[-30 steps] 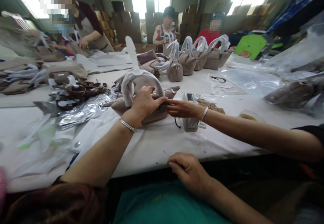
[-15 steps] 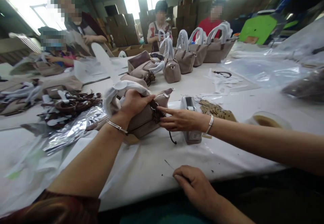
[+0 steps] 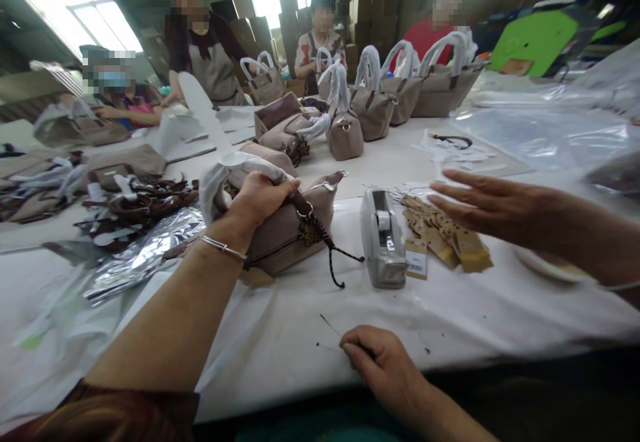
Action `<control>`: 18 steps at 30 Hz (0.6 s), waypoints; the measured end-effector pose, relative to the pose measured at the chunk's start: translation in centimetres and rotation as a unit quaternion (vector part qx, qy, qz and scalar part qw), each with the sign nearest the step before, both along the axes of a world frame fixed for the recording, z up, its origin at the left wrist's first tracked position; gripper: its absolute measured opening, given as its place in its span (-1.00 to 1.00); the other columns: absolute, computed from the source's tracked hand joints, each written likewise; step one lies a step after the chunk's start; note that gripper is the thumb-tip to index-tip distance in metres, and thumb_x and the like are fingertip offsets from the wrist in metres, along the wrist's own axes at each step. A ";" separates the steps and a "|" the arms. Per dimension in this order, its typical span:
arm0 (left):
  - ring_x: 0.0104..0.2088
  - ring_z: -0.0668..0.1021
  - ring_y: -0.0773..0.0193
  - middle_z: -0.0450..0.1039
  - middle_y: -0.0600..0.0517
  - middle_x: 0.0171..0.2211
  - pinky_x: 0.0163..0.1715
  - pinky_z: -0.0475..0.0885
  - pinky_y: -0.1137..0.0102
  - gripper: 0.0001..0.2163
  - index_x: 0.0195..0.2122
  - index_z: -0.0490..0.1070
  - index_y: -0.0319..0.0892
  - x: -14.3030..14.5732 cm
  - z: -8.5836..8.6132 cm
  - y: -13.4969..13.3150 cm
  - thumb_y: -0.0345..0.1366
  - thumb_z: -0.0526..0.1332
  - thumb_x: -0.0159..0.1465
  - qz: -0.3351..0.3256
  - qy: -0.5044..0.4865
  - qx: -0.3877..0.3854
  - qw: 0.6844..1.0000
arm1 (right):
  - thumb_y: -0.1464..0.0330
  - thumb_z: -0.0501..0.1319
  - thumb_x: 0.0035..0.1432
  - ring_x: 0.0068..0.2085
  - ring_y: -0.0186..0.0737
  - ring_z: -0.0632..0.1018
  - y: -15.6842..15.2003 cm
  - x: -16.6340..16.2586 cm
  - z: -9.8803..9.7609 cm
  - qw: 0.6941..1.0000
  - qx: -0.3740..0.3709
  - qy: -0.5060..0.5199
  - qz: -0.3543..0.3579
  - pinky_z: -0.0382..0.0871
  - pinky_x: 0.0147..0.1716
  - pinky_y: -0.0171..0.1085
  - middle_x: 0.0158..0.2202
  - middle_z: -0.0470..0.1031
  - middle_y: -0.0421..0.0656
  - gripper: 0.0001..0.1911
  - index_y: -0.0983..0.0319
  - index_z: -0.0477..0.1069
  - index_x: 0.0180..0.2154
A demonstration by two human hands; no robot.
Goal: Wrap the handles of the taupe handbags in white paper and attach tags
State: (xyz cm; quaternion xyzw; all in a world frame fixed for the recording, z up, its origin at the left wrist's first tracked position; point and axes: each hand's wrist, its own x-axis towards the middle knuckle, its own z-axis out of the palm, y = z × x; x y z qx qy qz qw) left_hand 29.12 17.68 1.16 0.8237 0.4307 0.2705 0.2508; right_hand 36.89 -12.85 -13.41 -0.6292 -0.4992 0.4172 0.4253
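Note:
My left hand (image 3: 263, 199) is closed round the white-wrapped handle (image 3: 215, 185) of a taupe handbag (image 3: 290, 229), which leans tilted on the table. From a ring near its top hangs a leopard-patterned charm (image 3: 311, 230) with a dark braided cord (image 3: 333, 265). Low at the table's front edge, my right hand (image 3: 383, 365) is closed, with a thin dark string (image 3: 327, 324) sticking out of its fingertips. What lies inside the fist is hidden. A co-worker's hand (image 3: 500, 205) reaches in from the right, fingers stretched out above the table.
A tape dispenser (image 3: 385, 242) stands right of the handbag, beside a pile of brown hang tags (image 3: 443, 232). Several wrapped-handle bags (image 3: 373, 105) stand farther back. Dark brown straps (image 3: 135, 209) and clear plastic (image 3: 145, 255) lie at left. Several people work across the table.
The co-worker's hand has let go of the charm and drawn back right, uncovering the braided cord. A person at back left has shifted right. My hands have barely moved.

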 end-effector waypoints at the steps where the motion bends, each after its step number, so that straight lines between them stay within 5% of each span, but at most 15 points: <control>1: -0.42 0.52 0.21 0.55 0.03 -0.49 -0.33 0.44 0.36 -0.75 -0.44 0.58 -0.22 0.0 0.0 0.0 -0.10 0.32 0.14 0.001 0.002 0.000 1.000 | 0.34 0.11 0.27 -0.45 -0.29 0.44 0.0 0.0 0.0 1.000 0.002 0.002 0.000 0.31 -0.38 -0.33 -0.49 0.45 -0.20 -0.77 0.23 0.49 -0.38; 9: -0.38 0.54 0.18 0.55 0.02 -0.47 -0.33 0.42 0.34 -0.71 -0.42 0.58 -0.19 -0.5 -0.7 0.0 -0.03 0.31 0.13 0.003 0.013 0.000 1.000 | 0.36 0.12 0.22 -0.48 -0.32 0.42 0.1 0.0 0.1 0.999 -0.016 0.046 -0.023 0.29 -0.45 -0.36 -0.50 0.42 -0.22 -0.81 0.23 0.49 -0.37; 18: -0.36 0.54 0.22 0.56 0.05 -0.42 -0.27 0.41 0.37 -0.76 -0.42 0.56 -0.18 -1.4 0.4 -1.9 -0.09 0.30 0.16 -0.107 -0.013 -0.012 0.994 | 0.28 0.18 0.17 -0.59 -0.41 0.35 0.0 -0.4 -0.2 0.987 -0.043 0.146 -0.061 0.22 -0.59 -0.40 -0.52 0.40 -0.25 -0.81 0.26 0.48 -0.33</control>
